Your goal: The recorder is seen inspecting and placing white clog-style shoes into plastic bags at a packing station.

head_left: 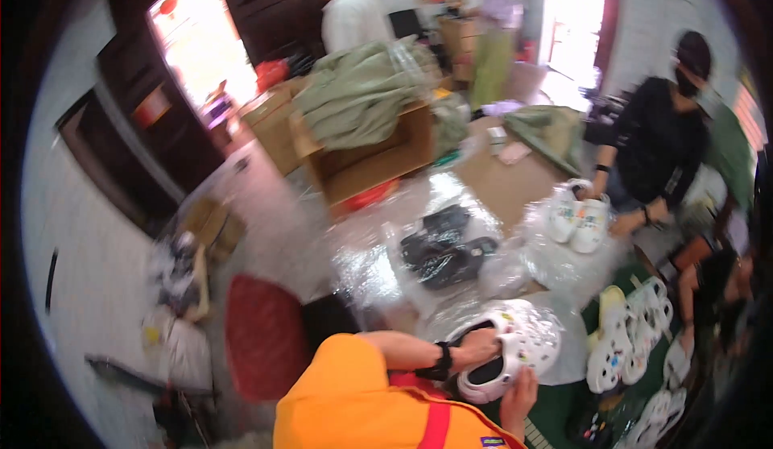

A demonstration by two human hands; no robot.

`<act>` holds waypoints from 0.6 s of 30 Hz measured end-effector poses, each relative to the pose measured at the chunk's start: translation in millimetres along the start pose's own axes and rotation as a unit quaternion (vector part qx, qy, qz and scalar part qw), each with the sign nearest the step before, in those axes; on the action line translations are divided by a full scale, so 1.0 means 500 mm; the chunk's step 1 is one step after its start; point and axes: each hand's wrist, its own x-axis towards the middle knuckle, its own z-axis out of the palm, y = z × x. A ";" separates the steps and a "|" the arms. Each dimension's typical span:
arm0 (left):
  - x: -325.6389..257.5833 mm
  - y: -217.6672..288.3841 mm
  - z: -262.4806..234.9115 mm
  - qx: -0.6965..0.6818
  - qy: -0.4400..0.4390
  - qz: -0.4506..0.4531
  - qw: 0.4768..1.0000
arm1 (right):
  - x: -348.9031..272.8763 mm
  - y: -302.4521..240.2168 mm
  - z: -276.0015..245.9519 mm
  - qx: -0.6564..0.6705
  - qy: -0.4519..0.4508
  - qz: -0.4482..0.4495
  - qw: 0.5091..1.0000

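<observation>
A pair of pale clogs with small coloured charms [530, 338] is in front of me, on clear plastic wrap. My left hand [480, 347], with a black band at the wrist, is curled into the opening of the nearer clog; its fingertips are hidden in the shoe. My right hand [519, 398] grips the side of the same clog, thumb upward. To the right, several other decorated clogs [612, 356] stand in a row on a dark green surface [555, 405]. Dark clogs [444, 248] in clear wrap are beyond my hands.
Across the table a person in black [656, 139] handles white clogs [580, 222]. An open cardboard box [374, 163] with green cloth [362, 95] stands farther back. A red chair [264, 338] is on my left. Two more people are near the doorways.
</observation>
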 end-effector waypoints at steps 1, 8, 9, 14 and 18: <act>-0.012 0.016 0.002 -0.016 -0.004 0.050 0.999 | 0.002 0.001 -0.009 0.000 0.020 0.026 0.999; -0.003 -0.011 0.084 0.007 0.050 0.090 0.995 | -0.007 0.053 -0.009 -0.005 -0.060 0.143 0.988; 0.003 -0.016 0.096 0.015 0.056 0.103 0.993 | -0.003 0.035 -0.012 0.009 -0.072 0.106 0.992; 0.006 -0.050 0.136 0.023 0.083 0.089 0.992 | -0.050 0.031 0.032 0.025 -0.093 0.111 0.989; 0.005 -0.096 0.171 0.095 0.095 0.121 0.983 | -0.109 0.079 0.065 0.042 -0.149 0.199 0.968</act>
